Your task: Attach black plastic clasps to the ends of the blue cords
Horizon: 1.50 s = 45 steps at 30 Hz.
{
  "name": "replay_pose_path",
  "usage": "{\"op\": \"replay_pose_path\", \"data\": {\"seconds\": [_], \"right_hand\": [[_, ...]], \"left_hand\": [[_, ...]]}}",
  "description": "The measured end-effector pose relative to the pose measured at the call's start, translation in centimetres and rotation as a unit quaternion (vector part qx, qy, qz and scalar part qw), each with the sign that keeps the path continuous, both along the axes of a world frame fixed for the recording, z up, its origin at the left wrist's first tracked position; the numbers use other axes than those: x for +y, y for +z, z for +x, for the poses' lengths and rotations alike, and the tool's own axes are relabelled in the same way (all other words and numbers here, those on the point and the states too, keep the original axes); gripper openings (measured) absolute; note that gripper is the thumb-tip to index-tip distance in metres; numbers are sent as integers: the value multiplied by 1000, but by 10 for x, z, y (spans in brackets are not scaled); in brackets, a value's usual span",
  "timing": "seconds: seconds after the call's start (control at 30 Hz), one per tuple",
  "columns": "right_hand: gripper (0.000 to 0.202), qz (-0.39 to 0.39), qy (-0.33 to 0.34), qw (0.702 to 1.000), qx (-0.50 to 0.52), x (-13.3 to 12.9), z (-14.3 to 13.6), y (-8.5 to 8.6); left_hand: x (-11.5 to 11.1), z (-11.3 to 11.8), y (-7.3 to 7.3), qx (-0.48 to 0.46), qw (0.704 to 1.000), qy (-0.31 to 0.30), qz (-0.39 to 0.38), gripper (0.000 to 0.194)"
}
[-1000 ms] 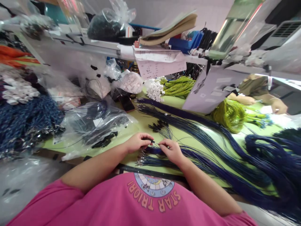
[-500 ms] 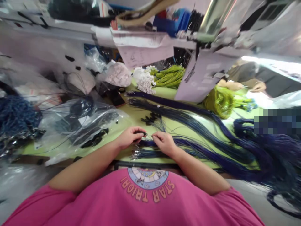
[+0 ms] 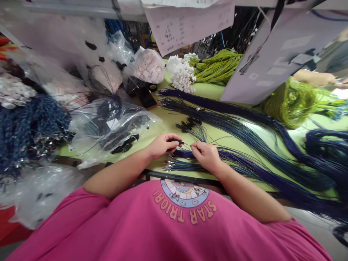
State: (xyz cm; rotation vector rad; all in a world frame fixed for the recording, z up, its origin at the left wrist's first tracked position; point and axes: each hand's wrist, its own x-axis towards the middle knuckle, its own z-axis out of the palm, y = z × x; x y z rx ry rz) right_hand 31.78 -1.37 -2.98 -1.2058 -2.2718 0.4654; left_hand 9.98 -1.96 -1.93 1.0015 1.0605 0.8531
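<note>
And now the thin wire [image 3: 187,144] pinched by the right hand [image 3: 208,156] reaches the black connector [image 3: 176,141] pinched in the left hand [image 3: 162,145], the pair seemingly lined up.

Looks forward and down from the wearer's head — close above the pink shirt [image 3: 174,232], then out across the worktop [image 3: 167,121] — to the hanging paper [image 3: 187,27].

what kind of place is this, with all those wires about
Probably a small cable-assembly workshop: long bundles of dark blue wires lie across a pale green worktop, with a small pile of black plastic connectors and a clear bag of small whitish parts.
</note>
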Motion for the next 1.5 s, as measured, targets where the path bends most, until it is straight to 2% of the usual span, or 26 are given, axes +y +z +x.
{"op": "replay_pose_path", "data": {"seconds": [0.13,0.27,0.4,0.53,0.67,0.83,0.87,0.9,0.97,1.03,1.13,1.2,1.23,1.3,1.37,1.43,1.5], "right_hand": [[26,41,-7,999,-26,-1,-1,-2],[30,76,26,995,-65,-2,-2,-3],[30,70,55,992,-88,-4,-5,-6],[29,29,64,995,-68,-2,-6,-9],[23,-63,48,997,0,4,-5,-1],[29,-102,111,988,-24,19,5,16],[30,-126,103,987,-3,22,9,19],[28,-166,65,983,44,26,14,22],[27,-274,-25,944,185,35,24,24],[22,-342,-117,861,359,46,33,23],[4,-385,-235,716,533,60,39,17],[8,-384,-285,657,583,65,37,11],[13,-375,-299,646,595,66,34,9],[22,-344,-302,653,603,64,29,4],[30,-304,-287,684,598,61,25,1],[39,-248,-265,734,574,56,24,1],[46,-162,-239,814,504,48,23,3]], "left_hand": [[0,1,1,27,1000,1,2,30],[-2,5,4,94,995,-14,20,22],[-5,8,4,128,991,-33,26,18],[-6,9,2,120,992,-36,24,18],[-4,7,0,101,994,-27,35,23],[5,1,-5,58,996,45,47,32],[7,0,-5,38,996,60,47,33],[8,0,-5,20,996,71,44,33],[11,-1,-5,-2,996,86,25,33],[13,-1,-5,6,996,86,1,34],[14,-2,-5,17,997,78,-22,32],[14,-3,-4,14,997,75,-28,27],[14,-4,-3,10,997,75,-30,25],[13,-5,0,4,997,72,-29,18],[13,-7,2,0,998,63,-23,14],[13,-8,3,-8,998,57,-11,13],[14,-8,2,-23,998,62,0,17]]}}
